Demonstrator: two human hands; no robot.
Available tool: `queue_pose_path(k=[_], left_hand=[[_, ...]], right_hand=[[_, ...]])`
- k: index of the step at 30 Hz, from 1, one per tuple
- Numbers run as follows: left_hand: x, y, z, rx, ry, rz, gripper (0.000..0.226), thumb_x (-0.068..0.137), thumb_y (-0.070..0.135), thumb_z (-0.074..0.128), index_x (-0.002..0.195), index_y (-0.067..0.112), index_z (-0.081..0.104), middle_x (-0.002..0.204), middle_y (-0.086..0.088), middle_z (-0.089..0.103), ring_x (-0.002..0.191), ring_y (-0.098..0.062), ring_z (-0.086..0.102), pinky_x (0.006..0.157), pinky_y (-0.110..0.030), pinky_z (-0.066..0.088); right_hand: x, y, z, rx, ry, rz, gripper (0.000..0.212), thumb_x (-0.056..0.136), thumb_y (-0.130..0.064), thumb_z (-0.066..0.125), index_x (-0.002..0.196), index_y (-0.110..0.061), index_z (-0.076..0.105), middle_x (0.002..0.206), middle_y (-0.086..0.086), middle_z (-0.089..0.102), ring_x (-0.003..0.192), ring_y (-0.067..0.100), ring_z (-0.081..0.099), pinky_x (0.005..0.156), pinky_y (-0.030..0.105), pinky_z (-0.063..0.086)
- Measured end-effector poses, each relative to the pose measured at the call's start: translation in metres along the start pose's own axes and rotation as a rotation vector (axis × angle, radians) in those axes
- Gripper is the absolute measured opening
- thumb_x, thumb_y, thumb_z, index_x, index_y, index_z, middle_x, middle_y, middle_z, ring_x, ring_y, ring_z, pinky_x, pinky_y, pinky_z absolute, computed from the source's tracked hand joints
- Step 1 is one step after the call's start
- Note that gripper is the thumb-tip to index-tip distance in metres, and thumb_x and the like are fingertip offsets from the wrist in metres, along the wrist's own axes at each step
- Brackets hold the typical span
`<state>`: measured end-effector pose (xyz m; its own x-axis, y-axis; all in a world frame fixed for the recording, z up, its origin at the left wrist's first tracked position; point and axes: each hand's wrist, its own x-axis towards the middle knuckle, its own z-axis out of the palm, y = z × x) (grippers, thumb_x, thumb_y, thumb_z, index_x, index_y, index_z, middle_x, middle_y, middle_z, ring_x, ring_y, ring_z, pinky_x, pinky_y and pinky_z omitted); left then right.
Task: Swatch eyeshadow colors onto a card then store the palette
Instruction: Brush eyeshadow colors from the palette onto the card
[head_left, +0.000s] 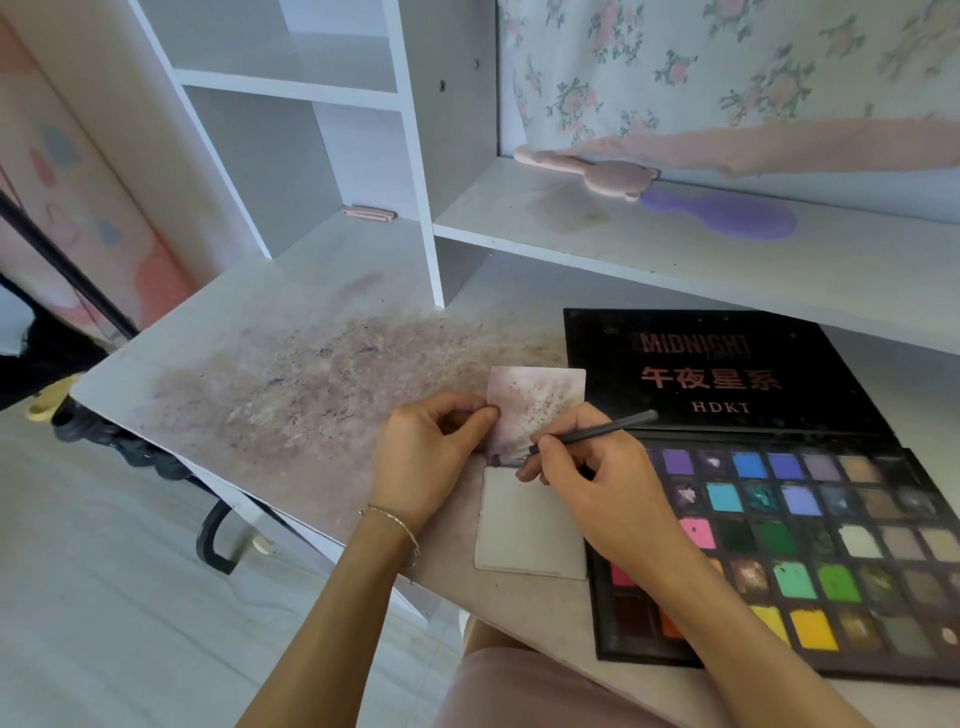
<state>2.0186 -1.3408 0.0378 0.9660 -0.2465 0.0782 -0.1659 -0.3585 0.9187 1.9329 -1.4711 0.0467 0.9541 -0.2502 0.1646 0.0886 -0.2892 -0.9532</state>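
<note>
Now the swatching step is on; the left hand (434, 457) pinches the card (535, 410) on the desk (291, 374); the right hand (587, 483) grips the brush (597, 434), tip on the card; the open palette (810, 525) lies just beside; next probably more color.

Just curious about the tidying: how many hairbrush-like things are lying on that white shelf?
2. A pink plastic brush lies at the back of the white shelf; a purple plastic brush lies just right of it. More may be out of view.
</note>
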Motion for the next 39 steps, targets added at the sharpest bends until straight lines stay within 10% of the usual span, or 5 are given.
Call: queue_pose_path(k=[39], left_hand=[[0.0009,-0.0002,0.0013,0.007,0.001,0.018,0.018,0.079,0.017,0.069,0.069,0.031,0.066,0.068,0.004,0.069,0.067,-0.014,0.066,0.072,-0.035,0.056]], right_hand=[[0.0013,-0.0001,0.0008,-0.144,-0.099,0.023,0.01,0.087,-0.011,0.053,0.078,-0.017,0.055,0.069,-0.004,0.068,0.063,0.0,0.059,0.057,0.011,0.043]])
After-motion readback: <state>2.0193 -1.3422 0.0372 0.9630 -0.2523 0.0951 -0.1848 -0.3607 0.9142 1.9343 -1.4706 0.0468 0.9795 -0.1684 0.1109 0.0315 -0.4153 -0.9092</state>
